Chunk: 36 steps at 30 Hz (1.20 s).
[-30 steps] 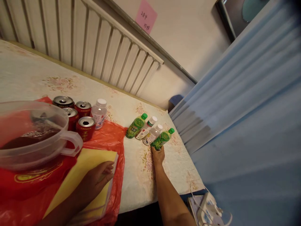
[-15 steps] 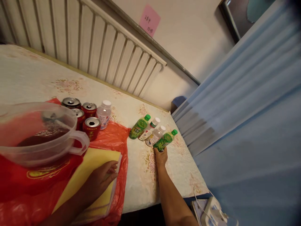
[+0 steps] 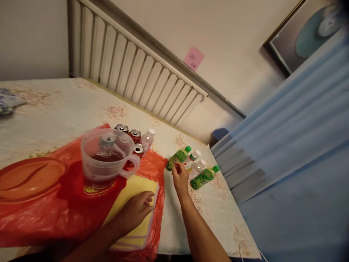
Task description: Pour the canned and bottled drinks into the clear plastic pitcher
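Observation:
My left hand hovers at or rests on a stack of yellow paper, its fingers loosely curled and apart, holding nothing. Just in front of the row of bottles is my right hand, with bent fingers and nothing visible in them. It partly covers the left green-capped bottle. Beside that stand a white-capped bottle, a second white-capped bottle and another green-capped bottle at the right end. A clear plastic jug with dark liquid stands left of the paper.
Several drink cans and a pale bottle stand behind the jug. An orange lid lies on the red plastic bag. A radiator runs along the wall; a blue curtain hangs at the right.
My right hand has let go of the right-end green-capped bottle and moved left to the other green-capped one. The view has turned left, showing the orange lid. My left hand stays by the paper.

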### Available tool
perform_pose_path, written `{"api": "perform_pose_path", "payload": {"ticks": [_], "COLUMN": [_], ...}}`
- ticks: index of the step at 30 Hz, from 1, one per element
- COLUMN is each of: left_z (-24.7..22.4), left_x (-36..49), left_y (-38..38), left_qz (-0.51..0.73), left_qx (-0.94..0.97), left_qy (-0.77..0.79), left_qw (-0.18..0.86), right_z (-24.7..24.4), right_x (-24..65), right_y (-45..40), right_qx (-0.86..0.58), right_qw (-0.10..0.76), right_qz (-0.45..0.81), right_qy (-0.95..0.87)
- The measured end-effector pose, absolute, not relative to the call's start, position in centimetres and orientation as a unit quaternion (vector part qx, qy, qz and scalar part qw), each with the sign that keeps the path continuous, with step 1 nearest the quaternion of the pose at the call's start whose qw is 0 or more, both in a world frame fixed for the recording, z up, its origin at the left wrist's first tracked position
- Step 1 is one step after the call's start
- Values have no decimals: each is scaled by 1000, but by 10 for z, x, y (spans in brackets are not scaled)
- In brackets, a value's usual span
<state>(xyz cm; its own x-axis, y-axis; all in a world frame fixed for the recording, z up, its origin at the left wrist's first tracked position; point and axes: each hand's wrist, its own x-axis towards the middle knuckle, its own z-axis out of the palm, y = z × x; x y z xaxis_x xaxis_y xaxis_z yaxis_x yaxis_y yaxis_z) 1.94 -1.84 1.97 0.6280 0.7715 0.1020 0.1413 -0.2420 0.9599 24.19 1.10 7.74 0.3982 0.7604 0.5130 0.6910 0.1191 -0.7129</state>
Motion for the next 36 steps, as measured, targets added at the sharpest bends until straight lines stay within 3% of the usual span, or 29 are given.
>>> {"api": "perform_pose_path", "payload": {"ticks": [4,7,11,14,26,32,36], "left_z": [22,23,24,25,27,25,33], "left_x": [8,2,-1,-2,1,11,8], "left_y": [-21,-21,-21,-20,-18,-21,-26], "left_qz": [293,290,297,302,356,459,438], "left_qx": [722,724,717,718,710,698,696], "left_qy": [319,321,320,322,355,379,359], "left_qw": [540,538,543,538,493,397,442], "right_z": [145,177,191,189,220,233,227], "right_x": [197,171,152,149,200,206,189], "right_y": [86,127,157,164,73,-12,-51], "right_qx": [-625,-635,-661,-660,-658,-612,-575], "right_qw": [448,340,161,78,129,142,167], "right_qz": [-27,-94,-106,-70,-93,13,84], "right_qy": [-639,-687,-725,-744,-736,-778,-796]}}
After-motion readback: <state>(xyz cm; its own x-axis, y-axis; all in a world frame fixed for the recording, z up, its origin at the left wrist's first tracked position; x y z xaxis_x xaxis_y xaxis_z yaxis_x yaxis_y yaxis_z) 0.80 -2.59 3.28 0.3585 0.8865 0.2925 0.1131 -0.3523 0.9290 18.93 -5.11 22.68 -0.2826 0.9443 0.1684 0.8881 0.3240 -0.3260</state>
